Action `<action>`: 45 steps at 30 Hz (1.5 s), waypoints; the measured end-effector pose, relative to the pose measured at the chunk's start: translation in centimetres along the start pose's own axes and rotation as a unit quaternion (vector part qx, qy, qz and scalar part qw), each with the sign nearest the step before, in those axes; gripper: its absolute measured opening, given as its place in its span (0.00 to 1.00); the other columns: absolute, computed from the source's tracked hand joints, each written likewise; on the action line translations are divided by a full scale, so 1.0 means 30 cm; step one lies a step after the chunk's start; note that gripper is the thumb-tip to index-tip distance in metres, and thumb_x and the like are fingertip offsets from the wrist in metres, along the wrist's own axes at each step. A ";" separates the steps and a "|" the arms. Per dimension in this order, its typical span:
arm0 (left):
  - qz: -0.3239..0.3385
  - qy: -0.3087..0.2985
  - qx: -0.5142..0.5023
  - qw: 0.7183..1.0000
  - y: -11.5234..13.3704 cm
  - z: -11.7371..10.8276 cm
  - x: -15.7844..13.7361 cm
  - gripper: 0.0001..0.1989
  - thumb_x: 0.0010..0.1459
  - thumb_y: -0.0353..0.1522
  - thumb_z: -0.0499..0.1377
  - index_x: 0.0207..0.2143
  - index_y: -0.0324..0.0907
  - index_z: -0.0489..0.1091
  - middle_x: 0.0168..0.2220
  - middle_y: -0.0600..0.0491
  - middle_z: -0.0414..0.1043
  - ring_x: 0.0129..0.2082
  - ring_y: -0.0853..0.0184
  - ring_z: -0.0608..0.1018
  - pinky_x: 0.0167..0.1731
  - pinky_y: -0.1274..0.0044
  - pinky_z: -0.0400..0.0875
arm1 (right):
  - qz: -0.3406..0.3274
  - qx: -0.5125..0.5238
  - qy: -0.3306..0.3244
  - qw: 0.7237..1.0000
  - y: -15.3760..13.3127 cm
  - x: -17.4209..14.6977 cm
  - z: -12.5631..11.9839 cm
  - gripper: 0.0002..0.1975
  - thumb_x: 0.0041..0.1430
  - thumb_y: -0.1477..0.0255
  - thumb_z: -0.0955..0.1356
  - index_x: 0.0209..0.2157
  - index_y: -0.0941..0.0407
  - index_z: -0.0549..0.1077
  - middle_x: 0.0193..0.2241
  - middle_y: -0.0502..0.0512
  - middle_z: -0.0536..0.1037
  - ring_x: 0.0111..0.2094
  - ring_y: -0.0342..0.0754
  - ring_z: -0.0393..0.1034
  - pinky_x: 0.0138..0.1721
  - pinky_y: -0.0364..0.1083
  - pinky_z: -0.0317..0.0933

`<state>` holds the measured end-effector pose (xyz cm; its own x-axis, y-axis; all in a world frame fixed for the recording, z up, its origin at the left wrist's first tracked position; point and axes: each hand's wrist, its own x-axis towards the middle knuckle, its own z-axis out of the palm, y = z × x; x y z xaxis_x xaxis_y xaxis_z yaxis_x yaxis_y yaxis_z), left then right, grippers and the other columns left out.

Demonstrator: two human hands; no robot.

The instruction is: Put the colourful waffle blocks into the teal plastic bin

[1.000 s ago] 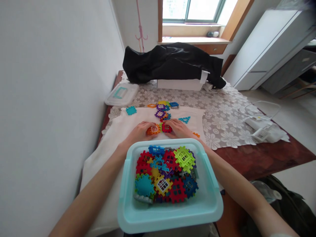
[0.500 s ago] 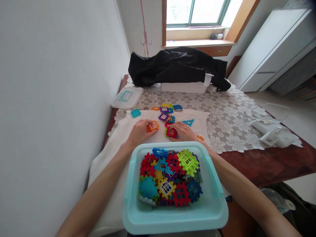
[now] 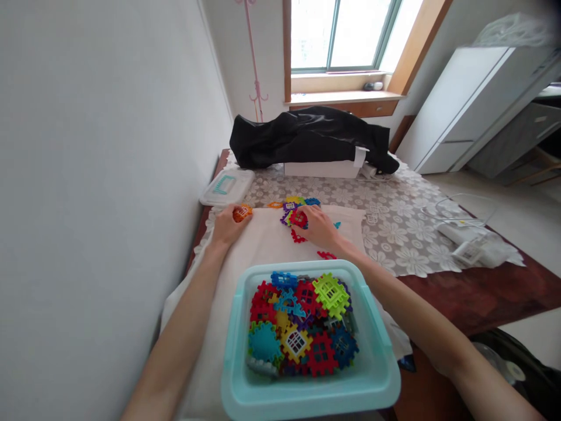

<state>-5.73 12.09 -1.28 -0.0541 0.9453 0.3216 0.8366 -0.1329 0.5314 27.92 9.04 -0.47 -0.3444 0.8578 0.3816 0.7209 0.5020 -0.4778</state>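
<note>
1. 2 bare hands are out over the white cloth [image 3: 263, 245], well apart from one another. The left hand [image 3: 225, 225] is at the cloth's far left corner, its fingers curled round an orange tile [image 3: 242, 212].
2. Over to the right hand [image 3: 318, 228]: it is closed on a red tile [image 3: 298, 218], right at the near edge of the loose cluster of tiles [image 3: 294, 204] at the cloth's far side. Whether the red tile is lifted clear of the cloth, the view does not tell.
3. The orange tile sits just beside the clear lid [image 3: 227, 187] lying flat on the lace tablecloth [image 3: 394, 222]. 2 more red pieces lie loose on the cloth, one [image 3: 298, 238] just under the right hand, one [image 3: 326, 255] near the wrist.
4. Handling advice, as a judgement: these toothed tiles want a pinch on the flat faces, with the edge notches left free. Any 2 pieces being joined should meet square, notch to tooth, not at a slant. Keeping the wrist low would avoid sweeping the loose red pieces off the cloth.
5. Now the containers. The teal bin [image 3: 381, 374] sits nearest the person, between the 2 forearms, and it holds a jumbled heap: a lime green tile [image 3: 332, 294] on top, a yellow window tile [image 3: 297, 342], a teal disc-like tile [image 3: 263, 342], reds and blues throughout.
6. The bin's lid holds nothing that can be seen.
</note>
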 end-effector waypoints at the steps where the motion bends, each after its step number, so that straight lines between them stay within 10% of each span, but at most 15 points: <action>1: 0.005 -0.005 -0.001 1.000 0.001 -0.003 -0.004 0.21 0.63 0.48 0.66 0.50 0.43 0.77 0.51 0.42 0.86 0.51 0.51 0.84 0.58 0.64 0.76 | 0.012 -0.024 -0.020 0.999 -0.012 0.031 0.008 0.16 0.68 0.67 0.75 0.54 0.57 0.76 0.52 0.67 0.84 0.57 0.63 0.76 0.62 0.59 0.70; 14: -0.016 -0.014 0.038 0.999 0.032 -0.018 -0.007 0.19 0.61 0.46 0.68 0.47 0.44 0.76 0.49 0.41 0.86 0.51 0.47 0.85 0.57 0.62 0.76 | 0.048 -0.173 -0.076 0.981 -0.093 0.102 0.085 0.26 0.71 0.64 0.74 0.65 0.60 0.71 0.60 0.79 0.79 0.62 0.73 0.73 0.62 0.64 0.70; 32: 0.000 -0.086 0.050 0.995 0.120 -0.044 -0.024 0.16 0.58 0.44 0.72 0.41 0.46 0.73 0.43 0.43 0.84 0.45 0.48 0.84 0.46 0.64 0.76 | 0.091 0.046 0.031 0.994 0.057 0.042 -0.003 0.19 0.60 0.63 0.79 0.50 0.53 0.76 0.48 0.60 0.86 0.48 0.60 0.80 0.52 0.56 0.73; 45: 0.143 -0.201 -0.120 0.962 0.427 0.139 -0.205 0.16 0.63 0.45 0.72 0.40 0.47 0.72 0.42 0.49 0.83 0.43 0.54 0.83 0.47 0.62 0.79 | 0.138 0.090 0.075 0.983 0.230 -0.191 -0.180 0.23 0.59 0.53 0.77 0.48 0.51 0.75 0.46 0.61 0.85 0.46 0.61 0.81 0.52 0.59 0.73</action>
<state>7.60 5.81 0.28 0.4155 0.8920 0.1782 0.6335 -0.4243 0.6470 38.11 6.98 -1.67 -0.0478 0.9449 0.3237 0.6515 0.2751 -0.7070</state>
